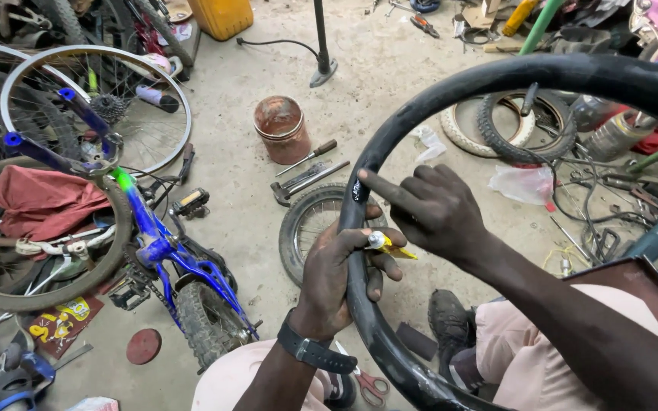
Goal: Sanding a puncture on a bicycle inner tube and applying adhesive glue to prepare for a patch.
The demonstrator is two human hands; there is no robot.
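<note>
A black inflated inner tube (496,76) curves from top right down past my lap. My left hand (336,278), with a black wristband, grips the tube's left side and also pinches a small yellow glue tube (388,245) between its fingers. My right hand (428,209) is beside the inner tube, its index finger stretched out and touching a shiny spot on the rubber (360,189). My knees in pale trousers show at the bottom.
An upturned blue bicycle (169,251) lies left with loose wheels (93,106). A rusty can (282,128), screwdriver, hammer and small tyre (306,221) lie ahead. Red-handled scissors (371,387) lie by my foot. Tyres and cables clutter the right.
</note>
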